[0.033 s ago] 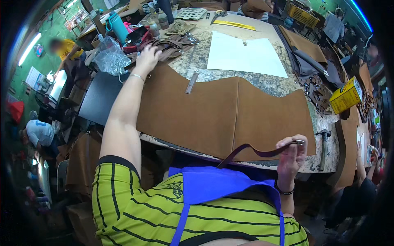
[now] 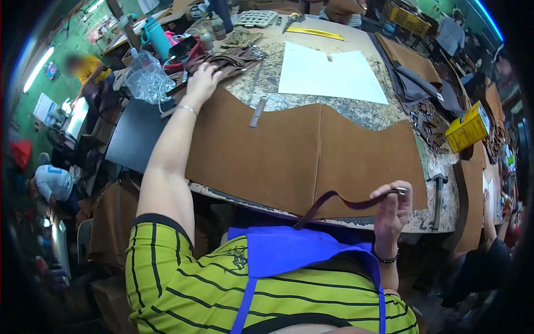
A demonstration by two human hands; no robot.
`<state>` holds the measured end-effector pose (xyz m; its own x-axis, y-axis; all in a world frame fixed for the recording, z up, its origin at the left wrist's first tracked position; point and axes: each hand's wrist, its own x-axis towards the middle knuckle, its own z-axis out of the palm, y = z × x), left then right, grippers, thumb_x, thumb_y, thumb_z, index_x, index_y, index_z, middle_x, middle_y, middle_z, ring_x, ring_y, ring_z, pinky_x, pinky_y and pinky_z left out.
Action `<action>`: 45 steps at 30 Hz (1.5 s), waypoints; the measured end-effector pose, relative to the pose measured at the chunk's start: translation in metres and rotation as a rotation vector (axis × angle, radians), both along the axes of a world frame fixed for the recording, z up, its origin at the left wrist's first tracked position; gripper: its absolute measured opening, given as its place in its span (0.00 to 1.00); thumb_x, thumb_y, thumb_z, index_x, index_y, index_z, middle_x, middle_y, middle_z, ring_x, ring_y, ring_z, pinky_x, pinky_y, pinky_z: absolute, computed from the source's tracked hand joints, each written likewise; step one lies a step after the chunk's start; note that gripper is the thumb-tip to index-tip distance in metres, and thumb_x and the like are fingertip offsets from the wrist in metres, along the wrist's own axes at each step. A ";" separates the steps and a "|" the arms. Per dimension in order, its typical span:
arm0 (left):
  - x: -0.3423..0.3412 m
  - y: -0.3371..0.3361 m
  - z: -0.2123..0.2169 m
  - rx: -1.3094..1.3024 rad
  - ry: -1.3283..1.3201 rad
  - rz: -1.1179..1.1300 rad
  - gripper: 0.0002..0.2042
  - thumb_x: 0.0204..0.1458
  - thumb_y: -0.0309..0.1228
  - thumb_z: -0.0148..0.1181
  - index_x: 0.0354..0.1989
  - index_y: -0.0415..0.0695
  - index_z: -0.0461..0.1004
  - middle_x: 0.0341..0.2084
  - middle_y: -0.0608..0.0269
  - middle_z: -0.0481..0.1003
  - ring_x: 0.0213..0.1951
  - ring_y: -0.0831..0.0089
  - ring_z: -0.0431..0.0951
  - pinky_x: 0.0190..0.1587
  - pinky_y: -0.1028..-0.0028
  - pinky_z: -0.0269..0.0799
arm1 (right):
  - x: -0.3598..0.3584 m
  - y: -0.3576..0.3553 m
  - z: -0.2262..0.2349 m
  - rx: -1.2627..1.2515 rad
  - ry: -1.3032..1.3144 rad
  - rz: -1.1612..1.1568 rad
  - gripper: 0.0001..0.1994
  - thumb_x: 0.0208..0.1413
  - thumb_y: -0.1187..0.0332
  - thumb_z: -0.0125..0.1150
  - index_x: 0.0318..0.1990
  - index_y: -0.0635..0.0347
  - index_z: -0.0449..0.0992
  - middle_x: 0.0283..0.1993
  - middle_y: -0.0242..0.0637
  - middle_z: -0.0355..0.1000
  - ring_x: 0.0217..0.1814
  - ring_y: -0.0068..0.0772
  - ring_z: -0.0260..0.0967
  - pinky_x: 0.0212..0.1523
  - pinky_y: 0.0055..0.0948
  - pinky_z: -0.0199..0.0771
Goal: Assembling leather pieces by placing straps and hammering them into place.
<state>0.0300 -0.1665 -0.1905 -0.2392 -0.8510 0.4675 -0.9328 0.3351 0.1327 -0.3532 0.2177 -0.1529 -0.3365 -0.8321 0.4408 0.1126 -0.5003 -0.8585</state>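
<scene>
Two hands are at work. Your right hand [image 2: 391, 214] is near you on the right, at the near edge of the table [image 2: 311, 100]. Its fingers [image 2: 389, 196] are pinched shut on one end of a dark brown strap [image 2: 339, 201]. The strap runs left from your fingers, bends over, and drops down past the table edge toward your blue apron [image 2: 289, 250]. Your left hand [image 2: 201, 82] is stretched far out on the left. It lies flat with the fingers spread open, holding nothing, and it rests on the far left corner of the big brown leather sheet [image 2: 300, 150], beside a pile of dark leather pieces [image 2: 231, 58]. Nothing looks different from the earlier picture; both hands and the strap are in the same places.
</scene>
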 end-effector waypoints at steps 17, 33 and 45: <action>-0.175 0.306 -0.001 1.380 1.152 -0.755 0.13 0.62 0.28 0.41 0.52 0.37 0.66 0.33 0.63 0.74 0.36 0.80 0.73 0.43 0.78 0.70 | -0.035 -0.139 0.014 0.345 0.129 0.042 0.11 0.56 0.66 0.59 0.43 0.61 0.74 0.35 0.27 0.71 0.31 0.13 0.66 0.27 0.13 0.68; -0.170 0.291 -0.036 1.261 1.097 -0.542 0.23 0.55 0.24 0.54 0.60 0.40 0.59 0.28 0.70 0.71 0.28 0.86 0.71 0.32 0.84 0.70 | -0.027 -0.244 -0.083 0.631 0.447 0.071 0.11 0.54 0.61 0.61 0.39 0.56 0.77 0.29 0.25 0.70 0.27 0.12 0.64 0.26 0.14 0.68; -0.175 0.290 -0.033 1.206 1.077 -0.514 0.21 0.56 0.23 0.53 0.58 0.36 0.62 0.28 0.70 0.70 0.25 0.87 0.70 0.29 0.85 0.70 | -0.027 -0.259 -0.087 0.531 0.682 -0.040 0.12 0.53 0.59 0.61 0.36 0.58 0.78 0.25 0.25 0.69 0.25 0.14 0.63 0.27 0.18 0.66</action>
